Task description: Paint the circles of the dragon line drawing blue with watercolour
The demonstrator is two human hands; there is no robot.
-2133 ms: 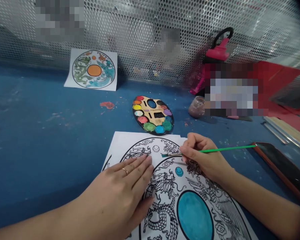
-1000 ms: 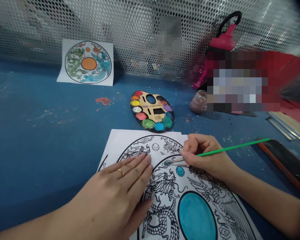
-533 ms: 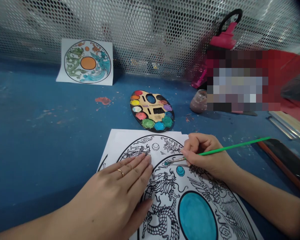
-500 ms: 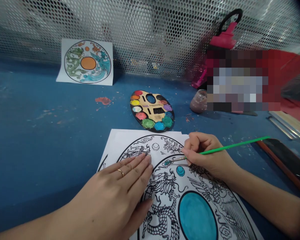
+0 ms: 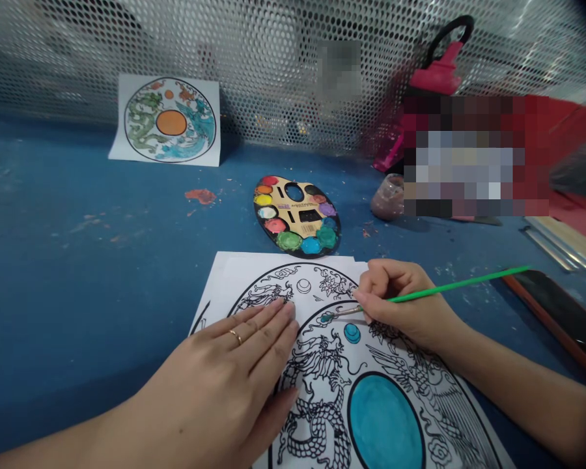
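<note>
My left hand, with a ring on one finger, lies flat on a white sheet of black dragon-and-phoenix line art, pressing it to the table. My right hand pinches a green-handled paintbrush. The brush's teal-loaded tip rests on the sheet's inner ring, on a small teal patch. Just below that hand are a small teal circle and a large teal oval, both painted. My left hand hides part of the sheet's left side.
Beyond the sheet lie a watercolour palette and a painted dragon picture against a perforated metal screen. A glass jar and a pink object stand back right. A dark tablet lies right on the blue table.
The brush tip has moved down from the sheet's upper band to the inner ring, with my right hand shifting slightly. My left hand stays flat on the sheet. The view has tilted slightly.
</note>
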